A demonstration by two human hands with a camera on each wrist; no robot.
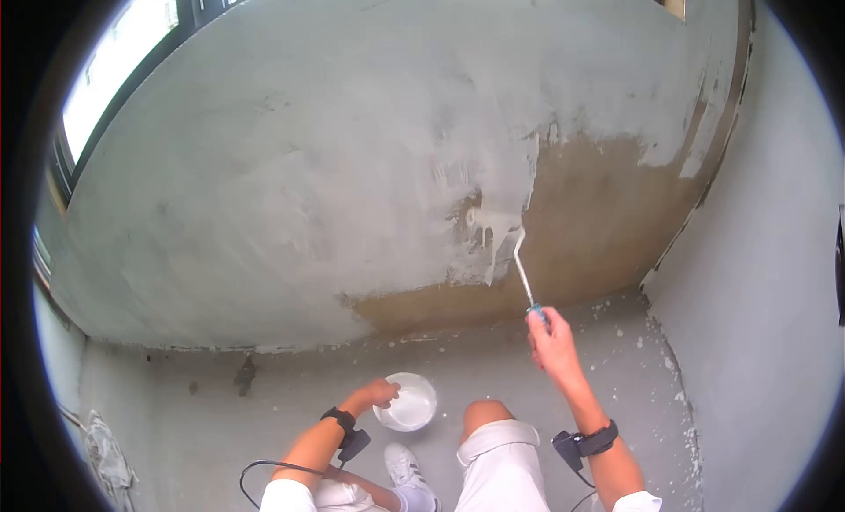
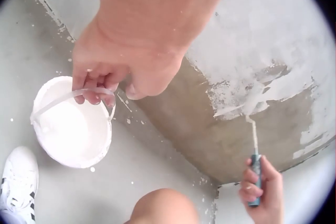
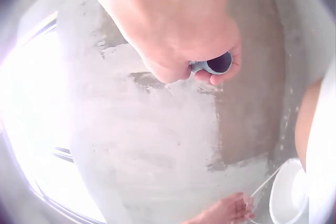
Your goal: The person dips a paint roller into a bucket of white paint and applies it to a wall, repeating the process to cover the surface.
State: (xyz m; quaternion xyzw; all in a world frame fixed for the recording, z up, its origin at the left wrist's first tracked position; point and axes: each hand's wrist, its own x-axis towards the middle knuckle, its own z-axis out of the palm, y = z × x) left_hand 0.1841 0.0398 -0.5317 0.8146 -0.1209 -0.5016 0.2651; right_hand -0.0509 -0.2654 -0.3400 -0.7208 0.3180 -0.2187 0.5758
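Note:
My right hand point(image 1: 553, 343) grips the blue handle point(image 2: 255, 181) of a paint roller, whose pale bent rod point(image 1: 525, 270) reaches up to the wall. The roller's head is hard to pick out against the wet white paint there. Fingers of my left hand point(image 2: 128, 64) curl round the handle of a white bucket point(image 2: 44, 103), which hangs low by my left shoe. White paint coats the inside of the bucket. In the right wrist view, the end of the roller handle point(image 3: 219, 64) pokes out of my fist.
White covers much of the wall point(image 1: 290, 195), with a bare brown patch point(image 1: 607, 204) at the lower right. White spatters dot the grey floor point(image 1: 290, 389). Windows point(image 1: 132, 63) open the wall at upper left. A cloth point(image 1: 107, 450) lies at far left; another wall point(image 1: 766, 248) stands right.

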